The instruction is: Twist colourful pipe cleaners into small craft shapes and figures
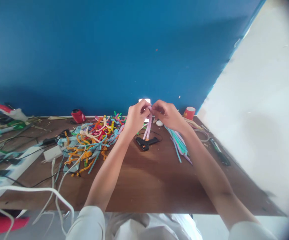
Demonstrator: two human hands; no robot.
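Note:
Both hands are raised close together above the back of the brown table. My left hand [139, 114] is closed in a pinch on a light purple pipe cleaner [147, 129], whose two strands hang down. My right hand [166, 114] pinches the upper part of the same pipe cleaner, fingertips nearly meeting those of the left. Just below the strands, a black glue gun [146, 143] with an orange part lies on the table. Behind the hands a phone with a bright screen [144, 100] is partly hidden.
A heap of colourful twisted pipe cleaners [94, 136] lies left of centre. Straight blue, green and purple pipe cleaners [179, 145] lie under my right forearm. A red cup [189, 113], a dark cutter-like tool [219, 152], a white power strip [19, 170] and loose cables surround them.

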